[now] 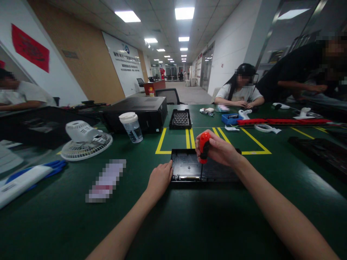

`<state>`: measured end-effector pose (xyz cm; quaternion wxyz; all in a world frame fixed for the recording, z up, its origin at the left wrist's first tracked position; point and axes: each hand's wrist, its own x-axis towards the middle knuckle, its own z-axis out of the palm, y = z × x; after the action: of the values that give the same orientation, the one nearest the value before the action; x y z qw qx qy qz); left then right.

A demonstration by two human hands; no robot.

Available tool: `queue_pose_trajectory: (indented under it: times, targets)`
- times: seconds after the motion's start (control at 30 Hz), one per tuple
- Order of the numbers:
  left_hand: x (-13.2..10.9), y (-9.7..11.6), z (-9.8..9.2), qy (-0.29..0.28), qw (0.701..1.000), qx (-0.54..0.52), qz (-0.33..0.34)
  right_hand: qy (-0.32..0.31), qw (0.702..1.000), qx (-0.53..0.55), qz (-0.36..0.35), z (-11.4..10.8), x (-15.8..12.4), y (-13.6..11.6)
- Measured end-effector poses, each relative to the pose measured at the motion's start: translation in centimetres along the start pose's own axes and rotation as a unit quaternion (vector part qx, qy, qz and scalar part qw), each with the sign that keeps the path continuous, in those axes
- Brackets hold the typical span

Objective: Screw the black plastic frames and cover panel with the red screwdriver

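In my right hand is a screwdriver with a red and black handle, held upright, its shaft pointing down. The tip meets the near edge of a shallow black plastic panel that lies flat on the green table. Whether the tip sits in a screw is too small to tell. My left hand grips the panel's left edge, fingers bent against it. The panel's right part is partly hidden behind my right hand and wrist.
Beyond the panel stand a black tray, a lidded cup and a large black box. A white fan lies at left. Toward the right are a blue bin and a white ring-shaped part. Other people sit or lean around the table.
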<state>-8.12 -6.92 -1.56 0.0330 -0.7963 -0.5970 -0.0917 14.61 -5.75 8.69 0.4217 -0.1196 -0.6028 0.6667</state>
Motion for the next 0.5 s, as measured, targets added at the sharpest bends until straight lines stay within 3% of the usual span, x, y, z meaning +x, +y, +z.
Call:
queue_pose_trajectory:
  times: [0.5]
  targets:
    - [0.00,0.03,-0.17,0.001,1.000,-0.010,0.005,0.004,0.997,-0.074,-0.012,-0.49,-0.49,-0.78]
